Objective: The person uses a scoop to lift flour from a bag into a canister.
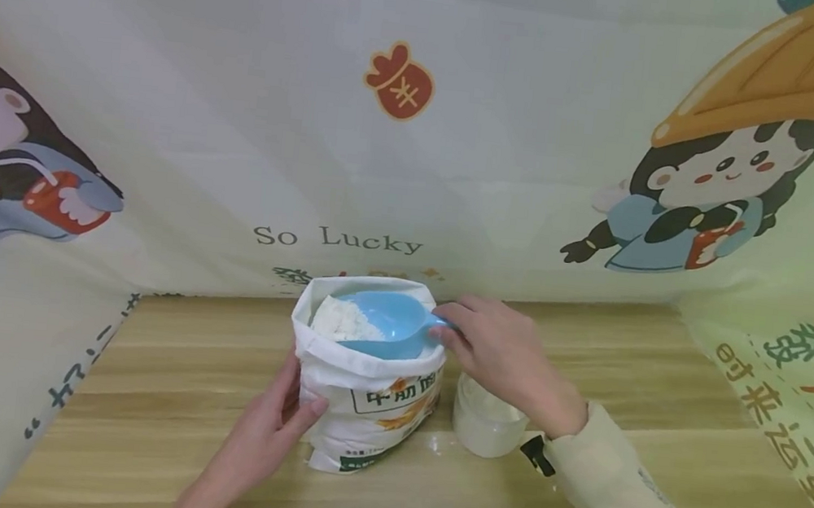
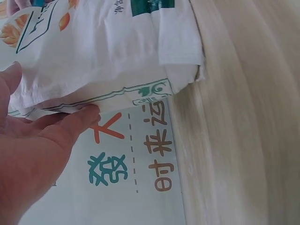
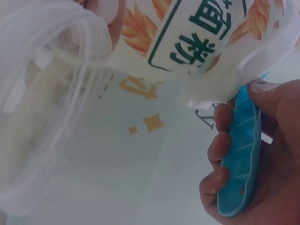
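A white flour bag (image 1: 340, 415) with its rim folded out stands open on the table in the head view. My left hand (image 1: 260, 436) holds the bag's left side, thumb on the front and fingers behind. At the bag's mouth, my right hand (image 1: 504, 353) grips a blue scoop (image 1: 394, 314) by its handle, which the right wrist view shows inside the curled fingers (image 3: 219, 147). White flour (image 1: 345, 320) lies heaped at the scoop's left end. Below my right hand, a clear plastic jar (image 1: 484, 431) with pale powder inside stands right of the bag.
The wood-grain table (image 1: 172, 395) meets a printed cloth backdrop (image 1: 520, 150) behind the bag, with more cloth at both sides. A small black clip-like object (image 1: 538, 455) shows beside the jar, next to my right sleeve (image 1: 621, 479).
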Available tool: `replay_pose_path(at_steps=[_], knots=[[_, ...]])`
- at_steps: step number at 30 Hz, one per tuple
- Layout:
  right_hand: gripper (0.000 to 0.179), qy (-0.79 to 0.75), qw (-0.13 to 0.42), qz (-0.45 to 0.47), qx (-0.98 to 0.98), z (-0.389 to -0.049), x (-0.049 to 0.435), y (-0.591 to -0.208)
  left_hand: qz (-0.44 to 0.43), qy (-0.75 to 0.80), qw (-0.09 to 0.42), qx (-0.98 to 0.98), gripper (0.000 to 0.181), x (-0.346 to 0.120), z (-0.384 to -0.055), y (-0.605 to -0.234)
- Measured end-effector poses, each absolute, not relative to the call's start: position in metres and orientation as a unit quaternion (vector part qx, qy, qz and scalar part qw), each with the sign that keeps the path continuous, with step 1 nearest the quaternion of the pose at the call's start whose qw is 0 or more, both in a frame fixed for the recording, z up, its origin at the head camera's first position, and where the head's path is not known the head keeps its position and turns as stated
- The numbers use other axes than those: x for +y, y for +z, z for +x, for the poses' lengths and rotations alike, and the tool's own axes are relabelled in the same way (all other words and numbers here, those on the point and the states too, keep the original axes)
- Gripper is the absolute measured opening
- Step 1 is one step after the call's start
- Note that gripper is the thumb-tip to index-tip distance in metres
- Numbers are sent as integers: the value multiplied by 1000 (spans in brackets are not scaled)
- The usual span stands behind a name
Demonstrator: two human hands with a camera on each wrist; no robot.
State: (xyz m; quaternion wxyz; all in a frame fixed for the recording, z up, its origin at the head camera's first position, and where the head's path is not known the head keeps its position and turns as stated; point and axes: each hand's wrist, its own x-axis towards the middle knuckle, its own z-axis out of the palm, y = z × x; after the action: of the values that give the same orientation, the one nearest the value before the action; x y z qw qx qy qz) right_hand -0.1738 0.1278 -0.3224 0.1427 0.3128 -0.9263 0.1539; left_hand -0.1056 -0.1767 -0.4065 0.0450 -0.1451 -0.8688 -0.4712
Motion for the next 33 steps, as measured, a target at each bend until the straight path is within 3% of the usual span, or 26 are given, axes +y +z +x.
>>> replay_pose_path(at_steps=[10,33], knots=[[29,163,160,310,-923,-170,140,-314,-123,-466,45,-875,43,-175,-105,-405],[20,188,229,306,-905,-161,170,-301,-124,-457,45,-880,44,-176,-105,-408]])
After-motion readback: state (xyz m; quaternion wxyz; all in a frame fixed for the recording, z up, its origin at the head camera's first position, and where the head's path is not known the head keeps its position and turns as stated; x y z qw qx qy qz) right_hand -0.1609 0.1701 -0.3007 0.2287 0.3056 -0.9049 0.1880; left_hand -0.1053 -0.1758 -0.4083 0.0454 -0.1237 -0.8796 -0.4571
